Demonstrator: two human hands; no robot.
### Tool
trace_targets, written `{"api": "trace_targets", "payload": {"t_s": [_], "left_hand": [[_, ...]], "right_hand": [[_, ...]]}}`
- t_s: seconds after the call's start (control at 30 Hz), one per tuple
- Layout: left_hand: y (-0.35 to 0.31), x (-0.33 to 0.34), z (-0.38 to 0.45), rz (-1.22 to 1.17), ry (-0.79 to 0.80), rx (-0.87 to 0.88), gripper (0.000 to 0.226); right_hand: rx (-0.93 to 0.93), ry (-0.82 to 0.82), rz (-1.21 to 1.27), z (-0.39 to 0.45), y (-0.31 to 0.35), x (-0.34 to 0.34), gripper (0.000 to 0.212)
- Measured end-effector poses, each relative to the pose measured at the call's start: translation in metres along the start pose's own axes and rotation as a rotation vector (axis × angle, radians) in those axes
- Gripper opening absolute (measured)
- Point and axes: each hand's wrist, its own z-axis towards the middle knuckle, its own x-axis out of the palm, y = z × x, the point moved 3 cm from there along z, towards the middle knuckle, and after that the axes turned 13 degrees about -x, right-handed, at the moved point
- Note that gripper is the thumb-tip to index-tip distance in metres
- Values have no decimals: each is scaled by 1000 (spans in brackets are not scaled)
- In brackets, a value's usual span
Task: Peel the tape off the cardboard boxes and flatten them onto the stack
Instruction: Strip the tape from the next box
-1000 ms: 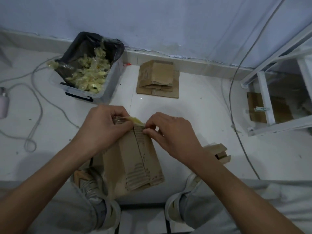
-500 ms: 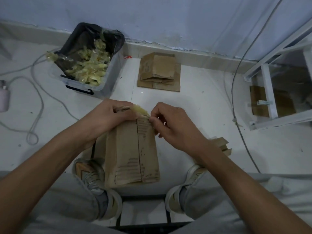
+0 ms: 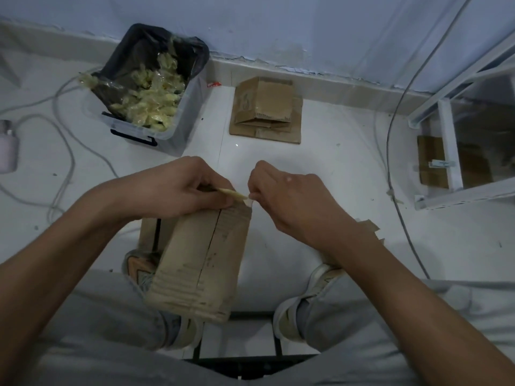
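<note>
White floor tiles [image 3: 320,168] lie under a cardboard box [image 3: 200,257]; left hand [image 3: 178,188] grips its top edge, right hand [image 3: 284,193] pinches tape [image 3: 232,194].

A clear plastic bin [image 3: 178,126] lined with a black bag [image 3: 131,51] stands by the wall [image 3: 278,20]; left of it lie white cables [image 3: 64,129], far right a white shelf frame [image 3: 448,146].
</note>
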Motion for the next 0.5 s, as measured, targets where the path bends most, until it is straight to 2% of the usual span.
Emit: {"api": "trace_targets", "payload": {"t_s": [0.2,0.33,0.5], "left_hand": [[4,2,8,-250,-112,-67,23],[6,10,8,-405,-103,-103,18],[-1,22,9,-594,-104,-109,25]], "right_hand": [[298,-121,718,-4,-14,-8,18],[321,-211,829,-1,-8,-4,6],[384,-278,917,-4,-16,-11,12]]}}
